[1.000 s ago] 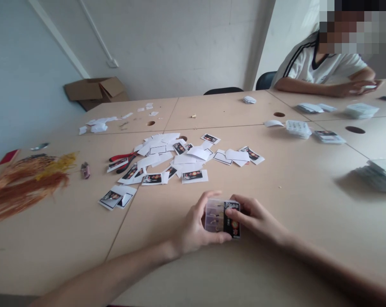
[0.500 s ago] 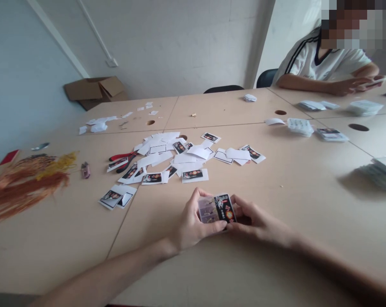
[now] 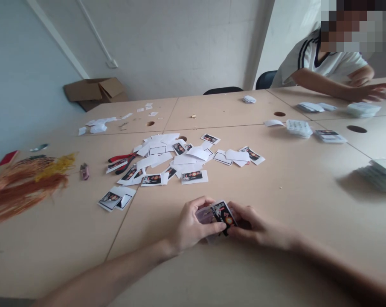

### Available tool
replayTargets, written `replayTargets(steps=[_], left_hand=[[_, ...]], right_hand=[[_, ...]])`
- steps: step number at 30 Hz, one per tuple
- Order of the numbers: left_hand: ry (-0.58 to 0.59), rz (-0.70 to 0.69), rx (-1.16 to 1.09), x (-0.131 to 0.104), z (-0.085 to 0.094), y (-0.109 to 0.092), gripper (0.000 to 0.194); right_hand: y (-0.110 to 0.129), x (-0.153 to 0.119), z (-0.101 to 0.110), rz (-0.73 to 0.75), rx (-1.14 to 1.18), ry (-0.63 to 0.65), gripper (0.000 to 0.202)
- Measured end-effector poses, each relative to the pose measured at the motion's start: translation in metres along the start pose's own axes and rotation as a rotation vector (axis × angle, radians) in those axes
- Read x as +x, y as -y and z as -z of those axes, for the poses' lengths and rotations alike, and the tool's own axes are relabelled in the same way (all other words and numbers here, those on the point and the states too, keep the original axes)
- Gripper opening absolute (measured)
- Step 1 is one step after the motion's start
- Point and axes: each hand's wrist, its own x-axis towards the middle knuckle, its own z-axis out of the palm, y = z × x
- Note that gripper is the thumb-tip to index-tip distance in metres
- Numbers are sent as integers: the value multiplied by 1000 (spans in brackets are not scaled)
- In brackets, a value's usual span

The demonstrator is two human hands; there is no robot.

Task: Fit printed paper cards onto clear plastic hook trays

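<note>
Near the front of the table, my left hand (image 3: 193, 224) is wrapped round a small clear plastic box (image 3: 204, 215), its thumb lying across the front. A black printed card (image 3: 224, 215) with white edges covers the box's right part and sits tilted on it. My right hand (image 3: 255, 226) pinches the right edge of the card and box, its fingers partly hidden behind them. Beyond my hands lies a loose pile of white paper slips (image 3: 180, 157) and printed cards (image 3: 194, 175), some overlapping.
Red-handled pliers (image 3: 124, 162), pink clippers (image 3: 84, 170) and orange cords (image 3: 23, 183) lie left. Clear packs (image 3: 299, 128) and a stack (image 3: 378, 172) stand right. Across the table, a person (image 3: 327, 68) reaches over more packs. A cardboard box (image 3: 95, 90) is behind.
The printed card and clear box have tilted and shifted slightly lower between my hands. The other person's hands have come apart, one reaching right over the packs.
</note>
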Motion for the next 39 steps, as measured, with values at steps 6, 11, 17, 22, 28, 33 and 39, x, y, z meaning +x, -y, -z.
replayTargets(steps=[6, 11, 17, 22, 28, 33, 39], left_hand=[[-66, -2, -23, 0, -2, -2, 30], [-88, 10, -26, 1, 0, 0, 26], [-135, 8, -78, 2, 0, 0, 24], [-112, 17, -134, 2, -1, -2, 24], [-89, -8, -165, 1, 1, -2, 19], [-87, 35, -208, 2, 3, 0, 18], [-82, 55, -185, 2, 2, -1, 18]], right_hand=[[-3, -1, 2, -36, 69, 16, 21], [-1, 1, 3, -4, 155, 24, 21], [4, 2, 6, -1, 269, 9, 26], [3, 3, 8, -12, 312, 32, 32], [5, 5, 7, -8, 378, -3, 34], [6, 4, 6, -55, 322, -135, 36], [4, 2, 4, -33, 258, -101, 31]])
